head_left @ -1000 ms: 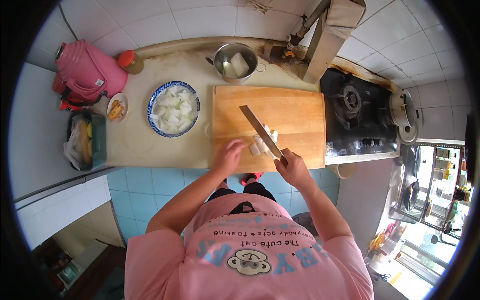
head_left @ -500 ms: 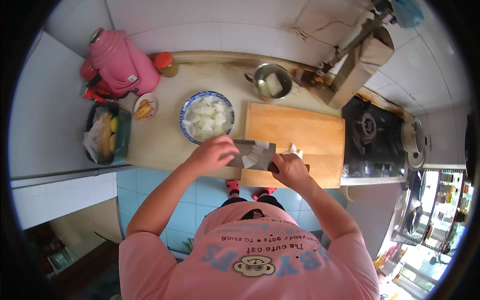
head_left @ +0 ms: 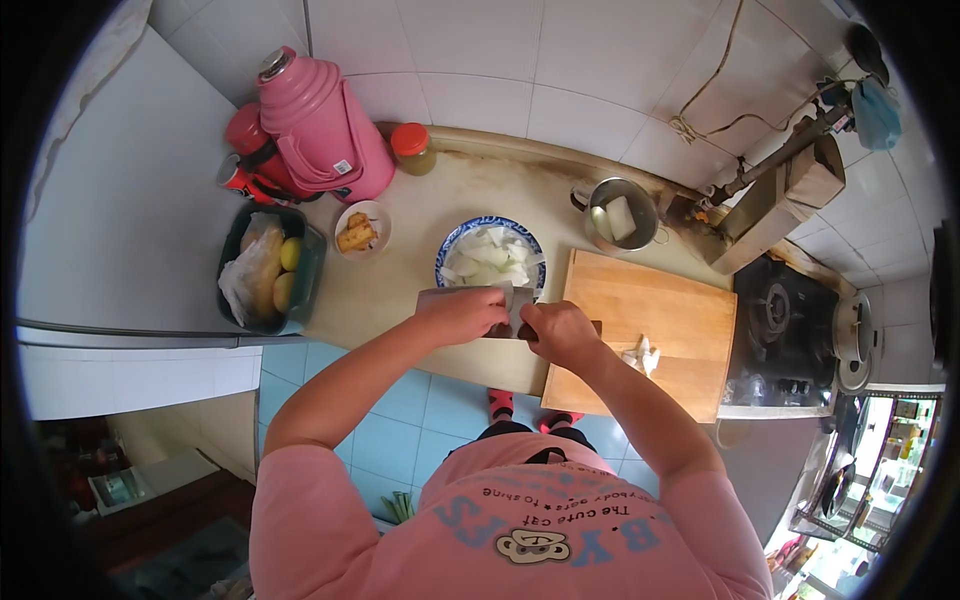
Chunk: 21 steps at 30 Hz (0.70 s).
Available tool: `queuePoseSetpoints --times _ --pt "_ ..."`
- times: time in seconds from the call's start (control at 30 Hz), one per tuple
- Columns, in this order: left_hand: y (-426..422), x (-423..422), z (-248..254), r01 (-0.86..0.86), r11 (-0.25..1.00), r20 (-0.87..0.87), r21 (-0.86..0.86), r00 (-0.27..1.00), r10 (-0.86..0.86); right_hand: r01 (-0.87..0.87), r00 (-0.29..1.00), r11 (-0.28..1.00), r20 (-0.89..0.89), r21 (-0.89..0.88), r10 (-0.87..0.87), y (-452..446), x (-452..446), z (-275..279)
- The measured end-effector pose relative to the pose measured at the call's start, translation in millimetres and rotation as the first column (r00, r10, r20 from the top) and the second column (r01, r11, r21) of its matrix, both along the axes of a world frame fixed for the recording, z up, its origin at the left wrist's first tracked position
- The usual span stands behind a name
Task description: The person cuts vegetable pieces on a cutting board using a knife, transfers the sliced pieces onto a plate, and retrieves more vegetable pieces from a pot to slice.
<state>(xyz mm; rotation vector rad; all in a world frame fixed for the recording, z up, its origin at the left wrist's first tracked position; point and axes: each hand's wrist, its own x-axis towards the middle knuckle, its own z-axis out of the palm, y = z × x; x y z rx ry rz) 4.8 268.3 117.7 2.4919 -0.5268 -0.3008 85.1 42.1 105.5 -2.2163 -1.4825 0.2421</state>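
My right hand (head_left: pixel 562 332) is wrapped round the dark handle of a cleaver (head_left: pixel 519 304), its wide blade held level at the near rim of a blue-and-white bowl (head_left: pixel 490 220). Curled over the blade's face is my left hand (head_left: pixel 462 314), its fingers bent and close together; whatever lies beneath them is hidden. White vegetable slices (head_left: pixel 489 258) fill the bowl, some right by the blade. To the right, a few white scraps (head_left: pixel 643 355) lie on a wooden cutting board (head_left: pixel 655 300).
Behind the board stands a metal pot (head_left: pixel 640 200) with pale chunks inside. A black gas stove (head_left: pixel 785 330) is on the right. Leftward are a small dish of ginger-like pieces (head_left: pixel 357 236), a red-lidded jar (head_left: pixel 413 150), a pink thermos (head_left: pixel 325 125) and a green basket (head_left: pixel 308 280).
The cleaver has moved from over the board's left edge to the bowl's near rim. My left hand has slid across the blade toward my right hand, and the slices seen on the blade are largely gone.
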Motion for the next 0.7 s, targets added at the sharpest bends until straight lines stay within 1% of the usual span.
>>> queuePoseSetpoints --times 0.1,0.17,0.27,0.3,0.37,0.4,0.43,0.47,0.5,0.53,0.57,0.6,0.67,0.7 --pt "12.0 19.5 -27.9 -0.013 1.000 -0.026 0.010 1.000 0.013 0.005 0.999 1.000 0.033 -0.016 -0.004 10.6 -0.4 -3.1" --pt "19.1 32.3 -42.5 -0.070 0.994 0.019 -0.080 0.997 0.072 0.019 0.999 0.999 0.048 -0.027 -0.017 14.2 -0.2 -4.0" --pt "30.6 53.2 -61.6 -0.093 0.993 0.034 -0.078 0.995 0.096 0.033 0.998 0.999 0.046 -0.014 -0.033 15.4 -1.2 -3.9" --pt "34.5 58.5 -72.7 -0.134 0.990 0.052 -0.037 0.989 0.136 0.035 0.999 0.999 0.034 -0.019 -0.034 13.5 -2.1 -4.3" --pt "46.3 69.4 -91.6 -0.145 0.989 0.064 -0.026 0.987 0.147 0.038 0.999 0.999 0.022 -0.025 -0.038 6.8 -4.1 -3.2" --pt "49.2 72.9 -90.6 -0.158 0.987 0.079 -0.015 0.984 0.158 0.044 0.999 0.999 0.010 -0.025 -0.044 1.9 -5.6 -0.8" --pt "50.6 73.8 -89.8 -0.205 0.977 0.074 -0.055 0.975 0.208 0.052 0.999 0.998 -0.003 -0.026 -0.052 -4.5 -7.6 2.4" --pt "52.5 75.2 -88.5 -0.199 0.979 0.072 -0.054 0.977 0.202 0.058 0.998 0.998 -0.005 -0.025 -0.058 -13.4 -8.9 6.2" --pt "54.8 76.4 -86.6 -0.240 0.967 0.112 -0.088 0.962 0.249 0.072 0.997 0.997 -0.017 -0.010 -0.072 -24.8 -10.1 10.9" --pt "54.3 75.9 -76.0 -0.279 0.952 0.151 -0.124 0.943 0.296 0.085 0.996 0.996 -0.029 0.005 -0.085 -37.9 -11.6 16.2" --pt "55.7 72.7 -64.5 -0.324 0.930 0.154 -0.174 0.924 0.351 0.132 0.990 0.991 -0.056 0.021 -0.130 -54.0 -14.0 22.9" --pt "56.2 69.6 -56.1 -0.319 0.931 0.154 -0.177 0.925 0.346 0.137 0.989 0.990 -0.054 0.019 -0.136 -72.1 -16.6 34.7" --pt "54.3 61.6 -47.0 -0.501 0.822 0.254 -0.270 0.787 0.563 0.248 0.956 0.968 -0.170 0.029 -0.240 -113.3 -23.9 59.2" --pt "48.5 54.8 -40.9 -0.534 0.788 0.229 -0.308 0.762 0.606 0.314 0.942 0.946 -0.155 0.084 -0.299 -136.1 -29.4 63.4"
